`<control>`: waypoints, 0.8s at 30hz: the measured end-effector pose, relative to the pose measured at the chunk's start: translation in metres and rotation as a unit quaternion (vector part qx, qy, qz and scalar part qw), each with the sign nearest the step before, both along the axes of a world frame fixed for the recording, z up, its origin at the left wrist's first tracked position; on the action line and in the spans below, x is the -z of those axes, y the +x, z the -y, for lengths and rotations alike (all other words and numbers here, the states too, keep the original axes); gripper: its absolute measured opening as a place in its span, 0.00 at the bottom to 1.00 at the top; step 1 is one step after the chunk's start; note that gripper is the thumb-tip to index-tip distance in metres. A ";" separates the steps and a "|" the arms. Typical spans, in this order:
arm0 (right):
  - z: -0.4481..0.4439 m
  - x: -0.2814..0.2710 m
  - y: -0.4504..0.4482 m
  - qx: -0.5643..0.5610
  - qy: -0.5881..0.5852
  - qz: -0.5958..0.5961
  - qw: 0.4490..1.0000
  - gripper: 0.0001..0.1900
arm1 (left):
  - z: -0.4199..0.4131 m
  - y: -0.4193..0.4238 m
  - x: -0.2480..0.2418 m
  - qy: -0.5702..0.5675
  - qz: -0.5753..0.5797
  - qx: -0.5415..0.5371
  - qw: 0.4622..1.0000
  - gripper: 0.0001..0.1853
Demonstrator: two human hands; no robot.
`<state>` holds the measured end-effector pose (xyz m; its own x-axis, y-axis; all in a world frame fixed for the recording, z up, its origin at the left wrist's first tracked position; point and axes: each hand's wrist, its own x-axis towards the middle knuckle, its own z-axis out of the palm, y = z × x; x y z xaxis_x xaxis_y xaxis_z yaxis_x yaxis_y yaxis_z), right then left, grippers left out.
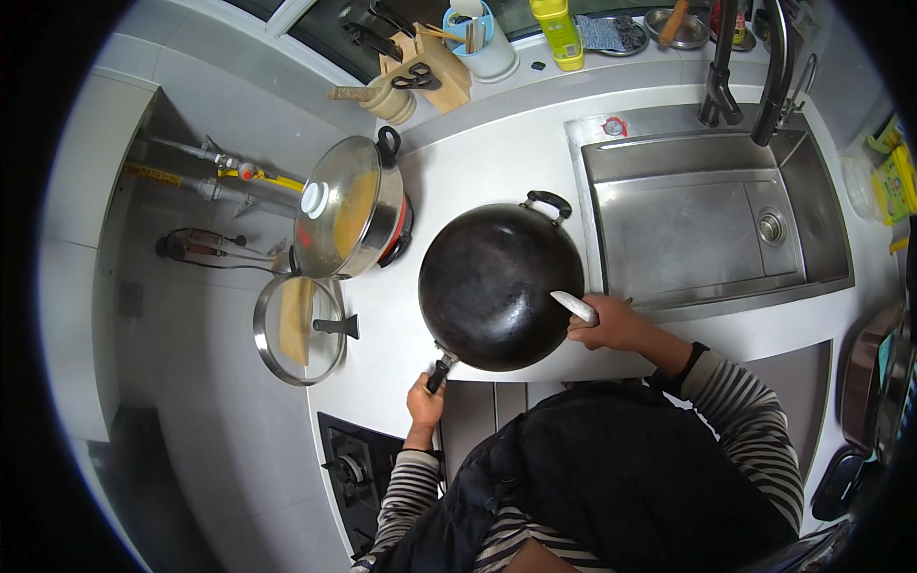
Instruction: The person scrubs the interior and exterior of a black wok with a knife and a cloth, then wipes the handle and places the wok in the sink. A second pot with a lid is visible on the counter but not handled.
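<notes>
A large dark wok (501, 286) lies across the front of the white counter, its lower rim close to the counter's edge. My left hand (425, 402) is closed around the black long handle (438, 376) at its lower left. On the right side, my right hand (607, 324) grips a short knife-like tool (573, 306), whose pale, blade-like end points up and left over the wok's surface. Whether that end touches the wok I cannot tell. A black loop handle (549, 203) sits at the wok's far rim. Whether its inside or underside faces me is unclear.
Left of the wok stands a lidded steel pot (349, 208), near a glass lid (266, 351) with a metal rim. A steel sink (688, 222) is at right, with a dark faucet (716, 93). Behind are a knife block (430, 68) and a yellow bottle (559, 36). A gas hob (354, 465) lies front left.
</notes>
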<state>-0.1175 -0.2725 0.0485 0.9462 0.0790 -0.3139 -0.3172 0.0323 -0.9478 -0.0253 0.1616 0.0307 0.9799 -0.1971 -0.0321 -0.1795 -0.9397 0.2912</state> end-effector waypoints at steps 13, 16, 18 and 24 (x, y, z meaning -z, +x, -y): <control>0.020 0.042 0.050 0.169 -0.069 0.039 0.982 0.20 | -0.026 0.095 0.019 0.049 0.026 0.056 0.997 0.20; 0.046 0.044 0.092 0.170 -0.194 0.084 0.962 0.21 | -0.027 0.100 0.022 0.046 0.023 0.051 0.997 0.20; 0.062 0.044 0.126 0.150 -0.255 0.080 0.952 0.20 | -0.028 0.101 0.023 0.036 0.014 0.043 0.998 0.20; 0.078 0.046 0.203 0.125 -0.237 0.058 0.962 0.21 | -0.024 0.098 0.031 0.021 0.017 0.016 1.000 0.19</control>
<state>0.0857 -0.3508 0.0027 0.9479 -0.2817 -0.1491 -0.2461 -0.3499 -0.9039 0.0723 0.1858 -0.0004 0.9739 -0.2270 -0.0077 -0.2183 -0.9447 0.2447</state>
